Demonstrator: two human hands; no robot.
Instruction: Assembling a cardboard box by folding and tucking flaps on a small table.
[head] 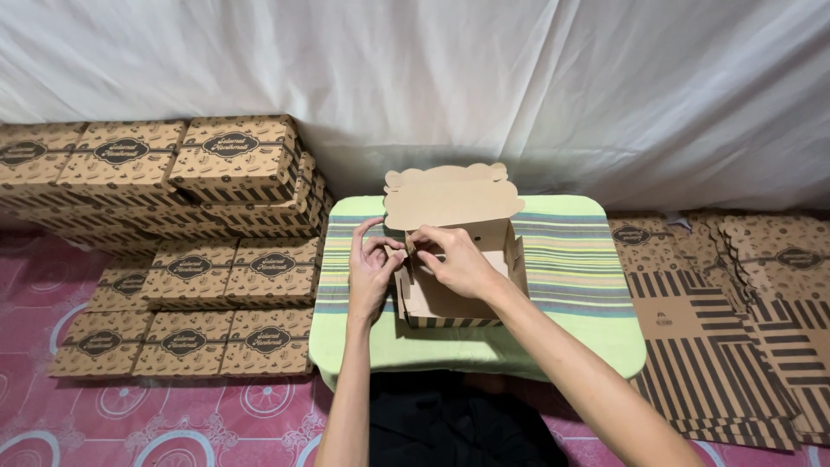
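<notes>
Both my hands meet at the left wall of the open brown cardboard box (454, 277): my left hand (372, 268) pinches a flap at that corner, my right hand (458, 259) grips the wall's top edge. That box sits on the green striped counter (571, 259), lid upright behind it. Left of the box stand folded boxes (186, 259); right of it lie flat box blanks (726, 329).

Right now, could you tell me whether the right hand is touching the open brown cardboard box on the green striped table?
Touching: the head view shows the right hand fingers pinching the open brown cardboard box wall.
</notes>
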